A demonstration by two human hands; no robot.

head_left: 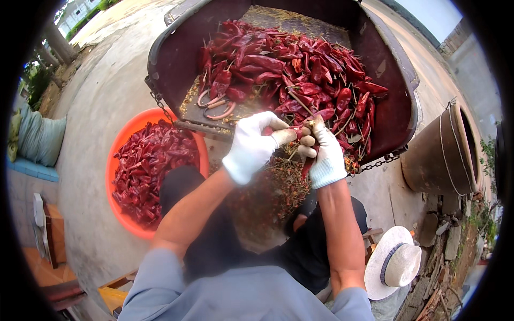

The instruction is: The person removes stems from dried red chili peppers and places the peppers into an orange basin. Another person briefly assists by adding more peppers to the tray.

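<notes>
Red pepper (295, 131) between white-gloved fingers (283, 137)

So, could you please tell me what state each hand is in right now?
White-gloved left hand: closed, thumb and finger pinching a wrinkled red chili pepper.
White-gloved right hand: closed, fingers curled, apparently gripping that pepper's other end.

Held pepper (295, 130) partly hidden
</notes>
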